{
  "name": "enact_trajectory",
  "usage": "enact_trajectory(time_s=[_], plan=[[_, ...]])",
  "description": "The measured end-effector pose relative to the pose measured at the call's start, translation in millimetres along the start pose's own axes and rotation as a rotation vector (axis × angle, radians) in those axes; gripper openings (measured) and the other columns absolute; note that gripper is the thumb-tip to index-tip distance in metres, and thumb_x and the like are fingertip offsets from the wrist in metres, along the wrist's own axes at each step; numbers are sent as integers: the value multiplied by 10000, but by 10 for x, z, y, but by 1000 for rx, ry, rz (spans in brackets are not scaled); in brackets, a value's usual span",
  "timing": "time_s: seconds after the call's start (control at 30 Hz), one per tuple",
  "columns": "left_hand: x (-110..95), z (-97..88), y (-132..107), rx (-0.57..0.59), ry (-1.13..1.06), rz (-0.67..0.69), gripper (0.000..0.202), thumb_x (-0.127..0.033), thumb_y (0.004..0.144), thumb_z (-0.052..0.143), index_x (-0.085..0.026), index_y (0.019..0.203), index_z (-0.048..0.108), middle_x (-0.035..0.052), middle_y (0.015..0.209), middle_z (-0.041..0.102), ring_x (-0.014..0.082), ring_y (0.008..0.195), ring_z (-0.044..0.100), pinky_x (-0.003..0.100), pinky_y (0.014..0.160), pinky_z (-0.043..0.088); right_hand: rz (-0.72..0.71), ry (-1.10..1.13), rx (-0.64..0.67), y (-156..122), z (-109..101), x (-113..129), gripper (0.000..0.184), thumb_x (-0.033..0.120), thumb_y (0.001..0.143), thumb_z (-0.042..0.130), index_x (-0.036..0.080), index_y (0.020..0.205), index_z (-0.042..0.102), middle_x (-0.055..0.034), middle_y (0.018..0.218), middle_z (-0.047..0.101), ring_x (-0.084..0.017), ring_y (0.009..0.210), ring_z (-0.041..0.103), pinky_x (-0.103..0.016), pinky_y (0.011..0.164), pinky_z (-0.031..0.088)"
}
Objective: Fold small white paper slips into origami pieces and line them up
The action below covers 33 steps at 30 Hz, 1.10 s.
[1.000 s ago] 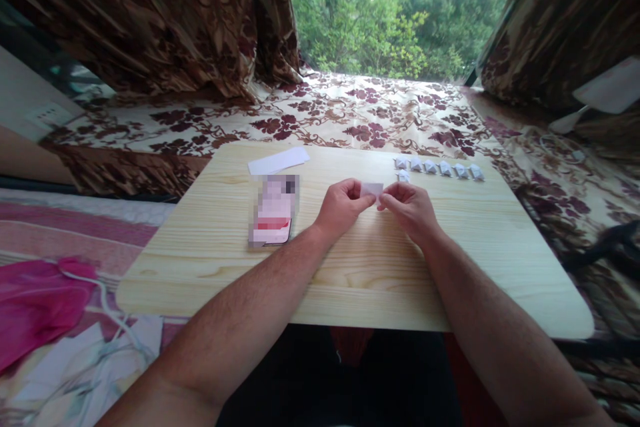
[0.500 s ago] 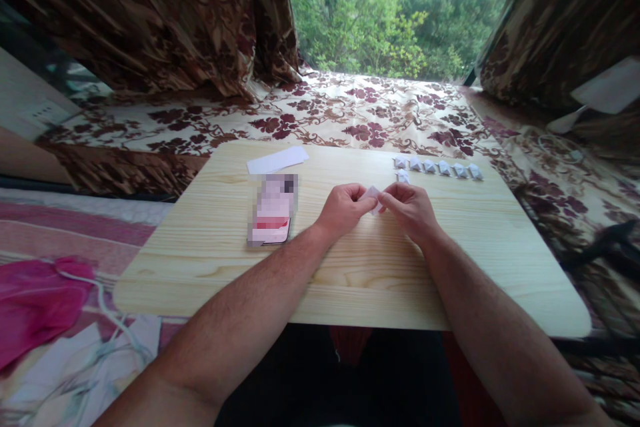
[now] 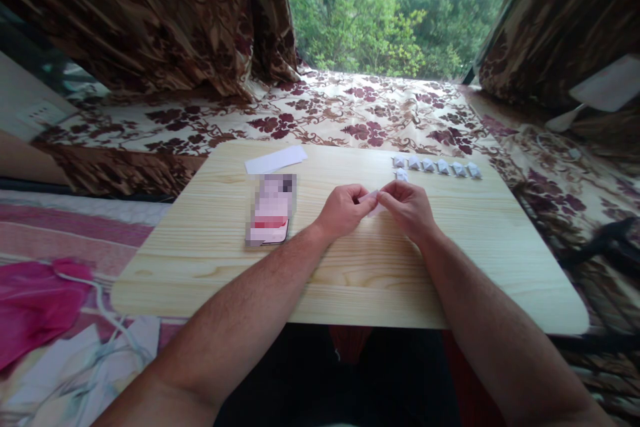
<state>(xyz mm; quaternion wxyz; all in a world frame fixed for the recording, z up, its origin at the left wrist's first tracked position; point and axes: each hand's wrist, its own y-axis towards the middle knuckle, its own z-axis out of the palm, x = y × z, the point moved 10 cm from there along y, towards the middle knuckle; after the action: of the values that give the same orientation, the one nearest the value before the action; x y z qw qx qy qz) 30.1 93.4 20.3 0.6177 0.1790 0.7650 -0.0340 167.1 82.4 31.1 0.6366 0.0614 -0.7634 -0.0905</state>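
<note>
Paper slip (image 3: 375, 211) sits between the left hand (image 3: 343, 211) and right hand (image 3: 410, 208), pinched in both sets of fingers, and might crease crookedly if either thumb slipped.

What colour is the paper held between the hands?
The paper is white, seen in the head view.

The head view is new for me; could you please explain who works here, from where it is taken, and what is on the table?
No machine here: a person works bare-handed, wearing the camera on the head, looking forward and down. The left hand and right hand pinch a small white paper over the wood-grained table. Beyond them stand small folded white pieces, six in a row and one nearer. On the left lie white paper strips and what seems a phone, mostly blurred out.
</note>
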Motion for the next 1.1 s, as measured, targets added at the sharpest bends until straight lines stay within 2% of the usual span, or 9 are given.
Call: enact_trajectory(time_s=[0.3, 0.7, 0.87, 1.03, 1.1], plan=[[-9, 23, -6, 34, 88, 9, 346, -463, 832, 656, -153, 679, 651, -3, 600, 559, 114, 575, 456, 251, 539, 324, 24, 4, 11, 11, 1, -38, 122, 283, 742, 701, 176, 708, 653, 13, 627, 632, -116, 562, 526, -253, 537, 390], [-14, 68, -16, 72, 147, -6, 300, -415, 822, 630, -140, 705, 658, -4, 630, 573, 110, 603, 474, 235, 552, 332, 12, -37, -12, 14, -40, -71, 119, 240, 753, 652, 170, 659, 631, 37, 565, 549, -98, 523, 459, -245, 498, 336], [-16, 46, -14, 45, 119, -14, 294, -410, 819, 630, -141, 702, 656, -18, 614, 548, 99, 584, 457, 229, 538, 322, 11, -13, -37, 11, -60, -43, 122, 236, 757, 666, 169, 657, 643, 41, 560, 544, -89, 518, 444, -241, 493, 330], [-12, 37, -20, 39, 77, -49, 225, -346, 781, 655, -141, 690, 651, -26, 588, 557, 83, 535, 454, 219, 503, 315, 3, 43, -95, 31, -119, -40, 124, 250, 767, 691, 169, 677, 665, 27, 593, 596, -98, 547, 507, -241, 519, 382], [21, 50, -26, 53, 41, -95, 191, -315, 784, 637, -141, 708, 657, -20, 581, 590, 78, 496, 473, 215, 486, 334, -6, 76, -80, 38, -102, -51, 86, 256, 769, 710, 172, 756, 695, 11, 656, 650, -112, 583, 564, -248, 549, 430]])
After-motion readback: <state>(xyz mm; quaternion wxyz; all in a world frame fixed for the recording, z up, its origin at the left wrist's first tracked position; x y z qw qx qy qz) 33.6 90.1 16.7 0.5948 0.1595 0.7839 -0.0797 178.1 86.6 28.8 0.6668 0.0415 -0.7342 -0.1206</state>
